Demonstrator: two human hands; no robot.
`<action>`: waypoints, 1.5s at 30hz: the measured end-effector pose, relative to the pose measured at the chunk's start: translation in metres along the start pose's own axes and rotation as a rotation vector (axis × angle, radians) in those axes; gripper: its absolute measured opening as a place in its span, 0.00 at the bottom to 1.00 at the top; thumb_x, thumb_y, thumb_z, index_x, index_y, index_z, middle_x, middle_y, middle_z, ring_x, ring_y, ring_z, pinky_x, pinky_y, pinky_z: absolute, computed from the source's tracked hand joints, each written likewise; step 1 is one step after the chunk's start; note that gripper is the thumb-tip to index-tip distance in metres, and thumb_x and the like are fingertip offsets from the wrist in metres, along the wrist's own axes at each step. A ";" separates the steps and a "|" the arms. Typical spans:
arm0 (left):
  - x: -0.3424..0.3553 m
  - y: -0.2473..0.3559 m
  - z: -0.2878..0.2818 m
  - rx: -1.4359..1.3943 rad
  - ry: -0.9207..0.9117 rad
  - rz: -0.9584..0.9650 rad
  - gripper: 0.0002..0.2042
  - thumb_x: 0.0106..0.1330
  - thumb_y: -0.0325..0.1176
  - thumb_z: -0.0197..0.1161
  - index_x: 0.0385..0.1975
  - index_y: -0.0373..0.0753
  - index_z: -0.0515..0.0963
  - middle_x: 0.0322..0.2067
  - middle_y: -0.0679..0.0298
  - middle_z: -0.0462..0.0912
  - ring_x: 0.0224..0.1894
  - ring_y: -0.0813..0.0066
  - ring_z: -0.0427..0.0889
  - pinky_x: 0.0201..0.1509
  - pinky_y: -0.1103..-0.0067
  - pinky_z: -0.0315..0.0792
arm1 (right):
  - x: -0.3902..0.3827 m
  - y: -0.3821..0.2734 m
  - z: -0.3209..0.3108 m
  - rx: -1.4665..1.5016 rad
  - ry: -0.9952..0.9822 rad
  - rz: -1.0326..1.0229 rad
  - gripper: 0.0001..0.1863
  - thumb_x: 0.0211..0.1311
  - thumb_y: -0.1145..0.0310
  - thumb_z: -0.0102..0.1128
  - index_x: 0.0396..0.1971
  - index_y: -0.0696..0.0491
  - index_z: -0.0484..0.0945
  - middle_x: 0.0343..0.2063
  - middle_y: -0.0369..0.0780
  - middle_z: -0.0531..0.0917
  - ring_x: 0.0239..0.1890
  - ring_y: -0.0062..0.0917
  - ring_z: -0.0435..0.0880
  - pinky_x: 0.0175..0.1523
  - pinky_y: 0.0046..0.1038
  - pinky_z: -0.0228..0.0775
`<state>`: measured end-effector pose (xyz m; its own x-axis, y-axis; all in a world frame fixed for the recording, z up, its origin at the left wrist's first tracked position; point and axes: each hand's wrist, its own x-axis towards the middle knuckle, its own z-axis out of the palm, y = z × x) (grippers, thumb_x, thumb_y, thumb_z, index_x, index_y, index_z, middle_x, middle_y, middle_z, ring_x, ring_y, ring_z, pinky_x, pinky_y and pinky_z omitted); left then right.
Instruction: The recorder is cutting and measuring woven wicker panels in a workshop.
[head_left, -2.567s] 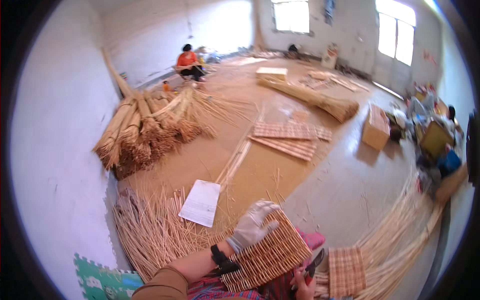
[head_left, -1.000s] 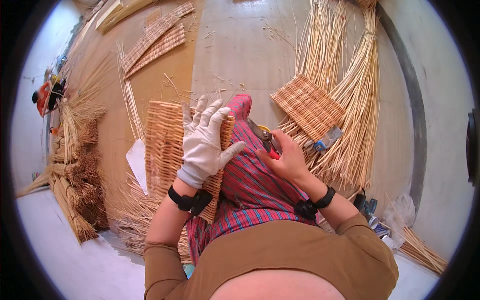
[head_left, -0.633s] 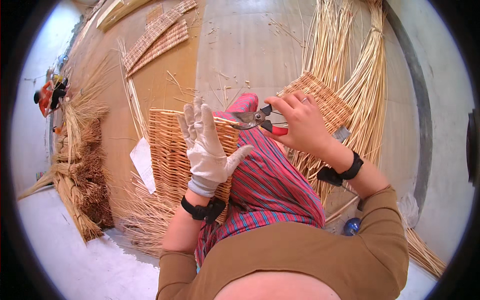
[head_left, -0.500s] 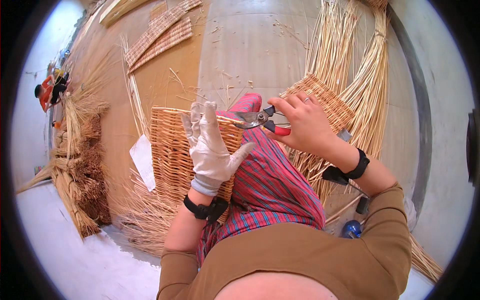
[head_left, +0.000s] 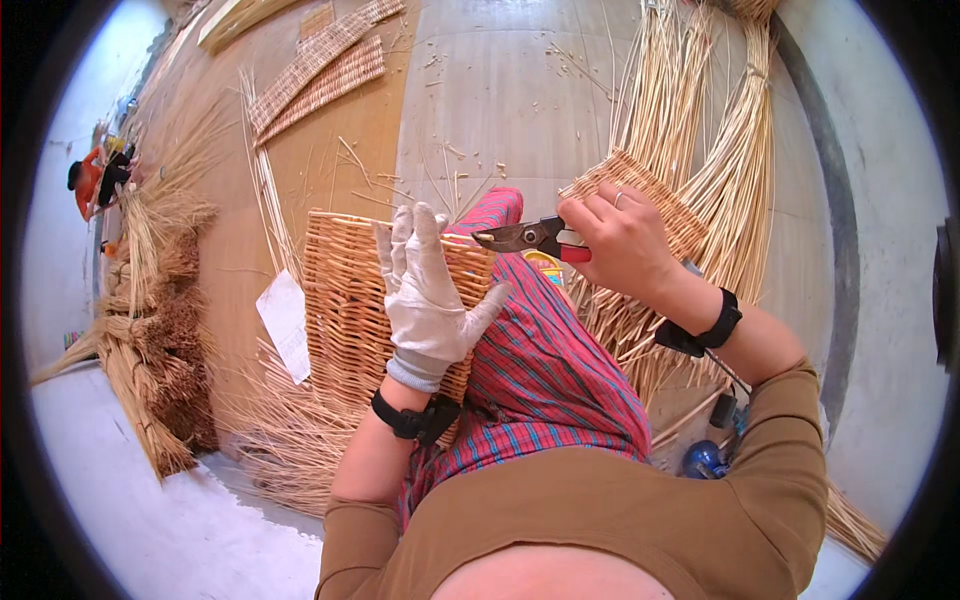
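My left hand (head_left: 425, 300), in a pale glove, lies with fingers stretched over the face of a woven wicker panel (head_left: 345, 330), which leans on my lap over red striped fabric (head_left: 550, 370). My right hand (head_left: 615, 240), bare, grips black-and-red pruning shears (head_left: 530, 236) at the panel's top edge, beside my gloved fingertips. The blades sit at a short pale cane end there; whether they cut through it I cannot tell.
Another woven panel (head_left: 660, 200) rests on long cane bundles (head_left: 740, 130) at right. Two panels (head_left: 320, 80) lie ahead, near a white sheet (head_left: 283, 325). Tied bundles (head_left: 165, 370) line the left, where a person in orange (head_left: 92, 180) sits. A blue round object (head_left: 705, 458) is at lower right.
My head has tipped down toward my lap since the earliest frame. My right hand has raised the shears to the panel's top edge, then shifted slightly right, and the blades look more closed.
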<state>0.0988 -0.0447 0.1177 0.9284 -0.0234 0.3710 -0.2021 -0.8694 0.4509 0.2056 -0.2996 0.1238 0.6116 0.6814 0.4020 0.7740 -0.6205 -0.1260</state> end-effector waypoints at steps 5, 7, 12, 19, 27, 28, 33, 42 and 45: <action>0.001 0.002 -0.004 -0.076 -0.029 -0.004 0.56 0.57 0.55 0.77 0.78 0.29 0.54 0.69 0.45 0.72 0.77 0.43 0.63 0.84 0.49 0.41 | -0.006 0.008 0.013 0.023 0.106 -0.066 0.25 0.49 0.52 0.77 0.42 0.47 0.78 0.28 0.35 0.80 0.37 0.31 0.82 0.43 0.34 0.73; 0.006 0.005 -0.005 0.001 -0.022 0.015 0.51 0.57 0.55 0.77 0.75 0.32 0.61 0.67 0.48 0.73 0.76 0.43 0.63 0.84 0.50 0.43 | -0.009 0.004 0.020 0.134 0.078 0.002 0.23 0.52 0.53 0.76 0.44 0.48 0.78 0.29 0.36 0.80 0.36 0.33 0.82 0.43 0.35 0.74; 0.009 0.005 -0.005 0.074 -0.039 0.025 0.35 0.56 0.53 0.78 0.61 0.42 0.78 0.61 0.54 0.75 0.74 0.43 0.64 0.81 0.49 0.50 | -0.029 -0.022 0.032 0.607 0.071 0.218 0.19 0.61 0.58 0.72 0.47 0.50 0.77 0.31 0.39 0.81 0.36 0.39 0.83 0.42 0.38 0.74; 0.019 0.003 -0.012 0.017 -0.097 0.001 0.30 0.50 0.48 0.80 0.53 0.44 0.80 0.56 0.55 0.77 0.70 0.43 0.68 0.77 0.53 0.57 | -0.054 -0.074 0.030 0.634 -0.078 0.555 0.24 0.63 0.51 0.72 0.49 0.53 0.77 0.29 0.43 0.82 0.34 0.40 0.84 0.40 0.42 0.76; 0.023 0.003 -0.009 -0.037 -0.097 0.033 0.28 0.47 0.43 0.80 0.49 0.45 0.80 0.51 0.57 0.80 0.65 0.48 0.72 0.76 0.56 0.59 | -0.057 -0.098 0.050 0.622 0.048 0.605 0.27 0.62 0.50 0.72 0.52 0.53 0.77 0.35 0.46 0.84 0.40 0.45 0.85 0.47 0.45 0.75; 0.023 0.003 -0.008 -0.036 -0.102 0.036 0.28 0.47 0.43 0.80 0.49 0.45 0.80 0.51 0.57 0.80 0.65 0.48 0.72 0.76 0.56 0.59 | -0.056 -0.098 0.050 0.634 0.023 0.623 0.27 0.62 0.50 0.72 0.52 0.53 0.77 0.36 0.46 0.84 0.40 0.46 0.85 0.48 0.45 0.75; 0.021 0.003 -0.006 -0.033 -0.090 0.031 0.28 0.47 0.44 0.80 0.49 0.48 0.80 0.52 0.59 0.79 0.66 0.50 0.72 0.80 0.50 0.51 | -0.052 -0.094 0.054 0.640 -0.023 0.624 0.28 0.62 0.50 0.71 0.53 0.54 0.76 0.38 0.48 0.84 0.42 0.47 0.85 0.49 0.46 0.75; 0.021 0.007 -0.007 -0.019 -0.062 0.078 0.31 0.49 0.37 0.80 0.56 0.41 0.77 0.54 0.54 0.80 0.66 0.45 0.73 0.74 0.55 0.62 | -0.048 -0.089 0.057 0.661 -0.008 0.592 0.30 0.62 0.51 0.71 0.55 0.56 0.76 0.39 0.49 0.84 0.43 0.48 0.84 0.49 0.46 0.77; 0.020 0.007 -0.006 -0.013 -0.056 0.081 0.32 0.49 0.37 0.81 0.56 0.40 0.77 0.55 0.54 0.80 0.66 0.45 0.74 0.74 0.55 0.63 | -0.049 -0.091 0.059 0.627 0.003 0.574 0.29 0.62 0.51 0.72 0.56 0.55 0.76 0.40 0.49 0.84 0.44 0.48 0.85 0.49 0.47 0.79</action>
<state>0.1136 -0.0479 0.1333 0.9247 -0.1209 0.3611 -0.2808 -0.8570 0.4321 0.1152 -0.2538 0.0625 0.9376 0.3248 0.1245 0.2917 -0.5393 -0.7900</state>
